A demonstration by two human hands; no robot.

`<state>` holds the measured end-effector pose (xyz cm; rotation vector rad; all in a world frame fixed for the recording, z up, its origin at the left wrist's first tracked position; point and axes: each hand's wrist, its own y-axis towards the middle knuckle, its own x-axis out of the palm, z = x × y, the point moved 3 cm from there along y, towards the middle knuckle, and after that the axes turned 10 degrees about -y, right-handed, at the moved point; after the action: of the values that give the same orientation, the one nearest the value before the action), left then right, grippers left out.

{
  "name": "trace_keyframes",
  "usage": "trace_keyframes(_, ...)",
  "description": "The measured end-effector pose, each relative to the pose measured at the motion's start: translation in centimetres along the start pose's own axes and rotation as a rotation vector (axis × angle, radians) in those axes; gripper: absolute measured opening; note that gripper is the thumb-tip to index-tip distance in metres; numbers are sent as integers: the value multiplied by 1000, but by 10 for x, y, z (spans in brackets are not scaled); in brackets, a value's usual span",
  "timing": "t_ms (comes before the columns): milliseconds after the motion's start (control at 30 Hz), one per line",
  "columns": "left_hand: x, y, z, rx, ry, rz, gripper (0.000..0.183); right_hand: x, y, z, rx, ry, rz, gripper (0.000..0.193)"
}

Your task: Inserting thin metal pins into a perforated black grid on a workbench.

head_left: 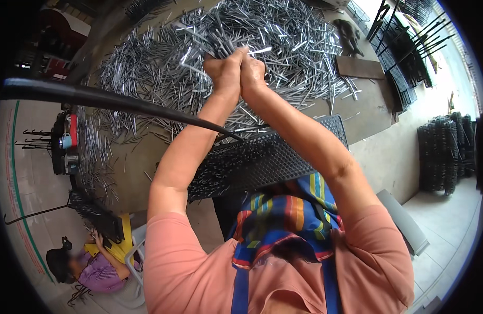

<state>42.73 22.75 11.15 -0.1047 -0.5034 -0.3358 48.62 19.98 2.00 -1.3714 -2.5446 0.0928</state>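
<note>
both hands (236,70) pressed together, apparently gripping metal rods (283,36).

sleeves: short, salmon-pink shirt | front: striped multicolour apron, blue straps | forearms: bare

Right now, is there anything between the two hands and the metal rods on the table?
Nothing visible. The left hand and right hand are pressed together directly on the metal rods, apparently closed around some.

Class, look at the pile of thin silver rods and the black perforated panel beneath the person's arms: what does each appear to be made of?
Thin silver rods: probably bare metal wire, since they are grey and glint in the light. Black perforated panel: possibly dark-coated metal or plastic; its matte surface with rows of holes leaves this open.
</note>
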Motion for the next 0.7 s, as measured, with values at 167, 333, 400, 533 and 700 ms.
trace_keyframes(167, -63, 62, -36, -14, 135, -88, 19, -21, 4, -7, 109, -575, -223, 34)
trace_keyframes(333, -149, 90, -7, 284, 1683, -420, 18, -115, 20, -13, 59, -1222, -215, 29)
trace_keyframes(400, -191, 97, 23, -21, 1304, -196, 13, -129, -5, -33, -118, -995, -171, 23)
trace_keyframes(533, -239, 60, 90, -346, 63, 116, 6, -122, -100, -91, -589, -949, -175, 14)
trace_keyframes(700, -198, -78, 134, -299, -131, -122, 13, -96, -213, -103, -815, -924, -630, 15)
